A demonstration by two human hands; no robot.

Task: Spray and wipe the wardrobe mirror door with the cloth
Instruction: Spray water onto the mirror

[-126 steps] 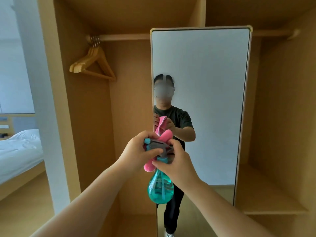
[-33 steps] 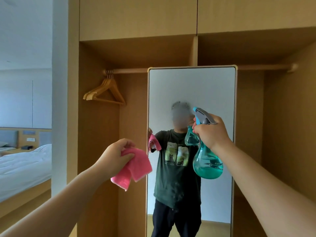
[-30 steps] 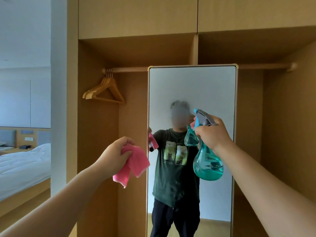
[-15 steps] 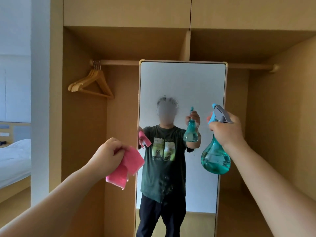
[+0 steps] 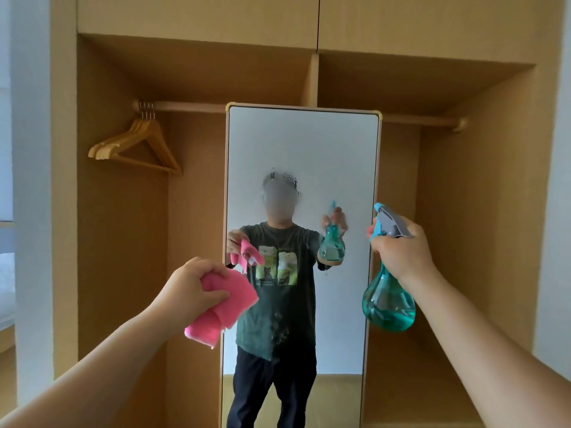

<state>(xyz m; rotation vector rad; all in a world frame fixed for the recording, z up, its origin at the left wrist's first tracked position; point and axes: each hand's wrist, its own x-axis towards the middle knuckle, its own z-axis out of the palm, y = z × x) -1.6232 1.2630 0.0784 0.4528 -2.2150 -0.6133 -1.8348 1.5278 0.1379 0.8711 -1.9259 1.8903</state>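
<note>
A tall mirror (image 5: 309, 149) stands in the middle of the frame, inside a wooden wardrobe (image 5: 197, 26). Wet drops dot the glass near its middle. Hangers (image 5: 136, 146) hang on a rail at upper left. The left hand (image 5: 188, 291) has its fingers curled tight round a pink cloth (image 5: 228, 304), low and left of middle. The right hand (image 5: 401, 245) grips a teal bottle (image 5: 387, 304) at right. Half a second ago, the bottle was nearer the mirror's edge, and both hands looked higher.
</note>
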